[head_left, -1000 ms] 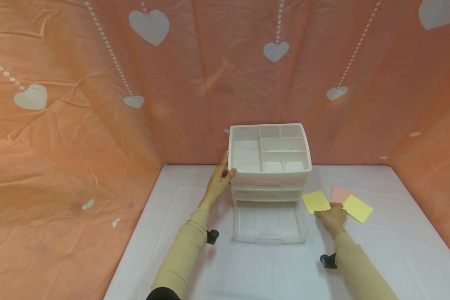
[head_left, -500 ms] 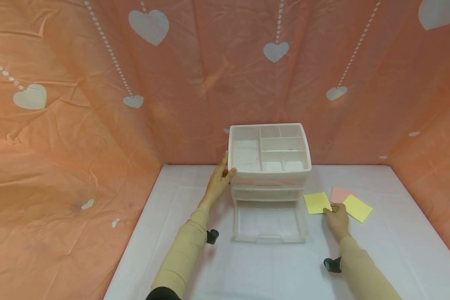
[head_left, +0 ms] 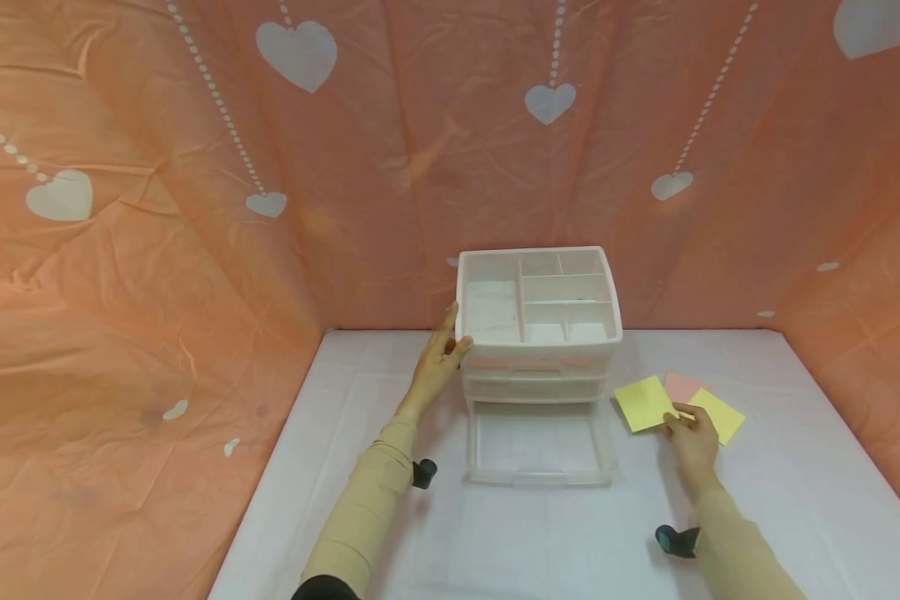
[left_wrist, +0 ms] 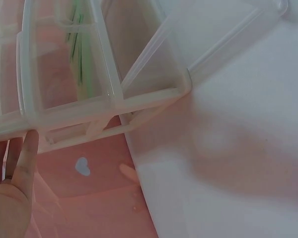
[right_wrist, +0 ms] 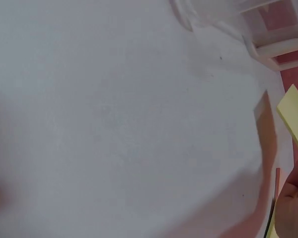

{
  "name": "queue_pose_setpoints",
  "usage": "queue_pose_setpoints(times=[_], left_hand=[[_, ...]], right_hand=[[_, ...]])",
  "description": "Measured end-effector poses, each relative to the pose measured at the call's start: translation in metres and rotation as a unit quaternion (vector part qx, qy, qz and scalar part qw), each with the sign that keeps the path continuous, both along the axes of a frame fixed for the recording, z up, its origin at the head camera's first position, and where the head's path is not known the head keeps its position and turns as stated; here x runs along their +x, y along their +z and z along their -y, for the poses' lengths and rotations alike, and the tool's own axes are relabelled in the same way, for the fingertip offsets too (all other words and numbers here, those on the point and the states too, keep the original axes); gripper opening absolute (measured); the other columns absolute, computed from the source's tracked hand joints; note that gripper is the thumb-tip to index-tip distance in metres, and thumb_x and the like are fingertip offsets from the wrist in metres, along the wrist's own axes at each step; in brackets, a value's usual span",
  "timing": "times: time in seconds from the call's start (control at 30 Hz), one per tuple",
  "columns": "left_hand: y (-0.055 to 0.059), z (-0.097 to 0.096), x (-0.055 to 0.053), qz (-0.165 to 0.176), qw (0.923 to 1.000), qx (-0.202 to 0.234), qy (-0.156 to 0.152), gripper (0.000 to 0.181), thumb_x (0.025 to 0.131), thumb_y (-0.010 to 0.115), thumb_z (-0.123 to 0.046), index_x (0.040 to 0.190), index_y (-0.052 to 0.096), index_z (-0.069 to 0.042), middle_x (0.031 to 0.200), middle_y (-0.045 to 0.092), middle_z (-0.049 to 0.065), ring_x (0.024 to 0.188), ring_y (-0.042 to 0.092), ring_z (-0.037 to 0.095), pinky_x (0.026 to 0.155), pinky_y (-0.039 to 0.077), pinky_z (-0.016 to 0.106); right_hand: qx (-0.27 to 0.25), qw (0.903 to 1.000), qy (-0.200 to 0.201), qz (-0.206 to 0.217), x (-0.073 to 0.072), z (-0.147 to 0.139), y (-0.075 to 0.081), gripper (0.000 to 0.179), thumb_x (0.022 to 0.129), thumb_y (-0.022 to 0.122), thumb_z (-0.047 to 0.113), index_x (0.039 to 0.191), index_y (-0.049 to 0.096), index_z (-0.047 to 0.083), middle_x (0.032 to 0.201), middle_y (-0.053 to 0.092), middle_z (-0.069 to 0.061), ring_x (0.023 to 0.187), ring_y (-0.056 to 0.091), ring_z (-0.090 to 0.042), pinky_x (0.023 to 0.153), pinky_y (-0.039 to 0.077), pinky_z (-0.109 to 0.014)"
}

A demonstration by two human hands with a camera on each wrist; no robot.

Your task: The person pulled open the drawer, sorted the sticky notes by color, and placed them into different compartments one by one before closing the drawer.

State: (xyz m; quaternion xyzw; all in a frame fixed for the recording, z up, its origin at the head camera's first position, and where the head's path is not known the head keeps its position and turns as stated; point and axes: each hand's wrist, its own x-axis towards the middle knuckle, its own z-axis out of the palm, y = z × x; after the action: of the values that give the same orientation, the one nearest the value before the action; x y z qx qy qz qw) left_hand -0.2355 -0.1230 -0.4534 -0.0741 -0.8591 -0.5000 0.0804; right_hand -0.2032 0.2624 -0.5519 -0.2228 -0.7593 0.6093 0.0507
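A white plastic drawer unit (head_left: 542,343) stands at the back of the table, its clear bottom drawer (head_left: 538,480) pulled out. My left hand (head_left: 433,371) rests on the unit's left side, thumb at the front corner; in the left wrist view the fingers (left_wrist: 26,161) lie fairly straight against the frame. Between thumb and fingers, my right hand (head_left: 696,446) pinches a yellow sticky note pad (head_left: 643,404). That pad is tilted and raised above the table, its shadow below it in the right wrist view. A pink pad (head_left: 682,385) and another yellow pad (head_left: 726,414) lie behind the right hand.
The unit's top is a tray with several compartments (head_left: 566,288). Green strips (left_wrist: 78,49) show through its clear drawers in the left wrist view. White cloth (head_left: 540,542) covers the table, and an orange curtain with hearts (head_left: 420,167) hangs behind and at both sides.
My right hand has shifted right and slightly towards me, drawing the yellow sticky note pad along and lifting it into a tilt. The left hand and the drawer unit have stayed still.
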Motion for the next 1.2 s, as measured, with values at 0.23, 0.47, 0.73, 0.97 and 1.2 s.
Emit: queue_pose_setpoints(times=[0.23, 0.47, 0.73, 0.97, 1.2], left_hand=[[0.0, 0.0, 0.0, -0.007, 1.0, -0.002, -0.004, 0.06, 0.096, 0.047, -0.04, 0.145, 0.012, -0.049, 0.109, 0.048, 0.009, 0.104, 0.05, 0.023, 0.09, 0.045, 0.041], [0.002, -0.001, 0.0, -0.003, 0.9999, 0.011, -0.009, 0.061, 0.097, 0.047, -0.038, 0.146, 0.013, -0.045, 0.109, 0.047, 0.008, 0.101, 0.051, 0.021, 0.083, 0.047, 0.035], [0.002, 0.0, 0.0, -0.003, 1.0, 0.003, -0.004, 0.061, 0.096, 0.047, -0.041, 0.146, 0.013, -0.045, 0.111, 0.05, 0.011, 0.1, 0.052, 0.022, 0.081, 0.048, 0.033], [0.001, 0.0, 0.001, -0.008, 0.9999, 0.007, -0.003, 0.061, 0.097, 0.048, -0.036, 0.146, 0.013, -0.045, 0.114, 0.05, 0.012, 0.099, 0.053, 0.022, 0.079, 0.048, 0.033], [0.0, -0.001, 0.0, -0.009, 0.9999, 0.007, -0.004, 0.061, 0.097, 0.047, -0.039, 0.148, 0.014, -0.038, 0.118, 0.049, 0.012, 0.1, 0.053, 0.022, 0.081, 0.049, 0.034]], right_hand=[[-0.138, 0.9893, -0.037, -0.027, 0.007, 0.001, 0.013, 0.018, 0.09, 0.057, 0.005, 0.096, 0.057, 0.022, 0.067, 0.053, 0.016, 0.064, 0.054, 0.003, 0.064, 0.045, -0.01], [-0.208, 0.9771, -0.023, -0.039, 0.015, 0.002, 0.024, 0.019, 0.09, 0.059, 0.004, 0.095, 0.06, 0.022, 0.074, 0.056, 0.011, 0.068, 0.055, 0.0, 0.068, 0.048, -0.01], [-0.233, 0.9698, 0.017, -0.071, 0.025, 0.009, 0.033, 0.021, 0.087, 0.064, 0.004, 0.09, 0.068, 0.024, 0.079, 0.058, 0.011, 0.067, 0.057, 0.0, 0.066, 0.049, -0.011], [-0.211, 0.967, 0.098, -0.103, 0.03, 0.027, 0.04, 0.017, 0.087, 0.064, 0.007, 0.094, 0.068, 0.022, 0.08, 0.056, 0.012, 0.072, 0.057, 0.0, 0.069, 0.049, -0.012], [-0.098, 0.977, 0.16, -0.101, 0.025, 0.052, 0.046, 0.012, 0.089, 0.063, 0.013, 0.099, 0.068, 0.015, 0.084, 0.061, 0.019, 0.075, 0.057, 0.002, 0.07, 0.05, -0.013]])
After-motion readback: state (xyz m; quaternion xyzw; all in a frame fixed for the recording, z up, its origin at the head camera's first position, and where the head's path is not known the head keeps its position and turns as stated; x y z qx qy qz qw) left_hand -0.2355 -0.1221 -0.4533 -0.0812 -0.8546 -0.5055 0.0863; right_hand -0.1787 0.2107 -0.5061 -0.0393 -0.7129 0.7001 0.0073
